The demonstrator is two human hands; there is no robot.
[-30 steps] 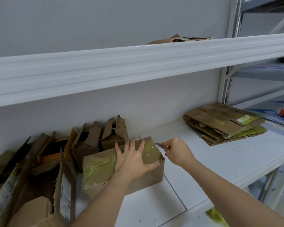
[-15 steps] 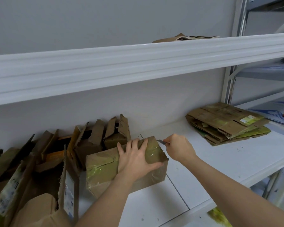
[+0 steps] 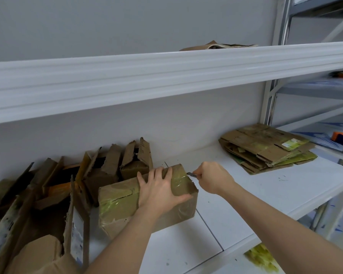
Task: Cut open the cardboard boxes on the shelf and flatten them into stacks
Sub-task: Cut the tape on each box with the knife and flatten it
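- While your left hand presses flat on top of the taped cardboard box, fingers spread over the far edge and thumb wrapped onto the near right corner, the box sits tilted on the white shelf, left of centre.
- Your right hand is curled tight around a small cutter; the blade tip touches the box's top right edge at the glossy tape.
- Box is closed, greenish-yellow tape across top and left end, wrinkled.
- Opened cardboard boxes crowd the shelf's left side behind and beside the taped box, flaps up, some leaning.
- Flattened cardboard stack lies on the right end of the same shelf, well apart from your hands.
- More flattened cardboard rests on the upper shelf, partly hidden by its front rail.
- Yellow-green scrap shows below the shelf edge, lower right; can't tell what it is.
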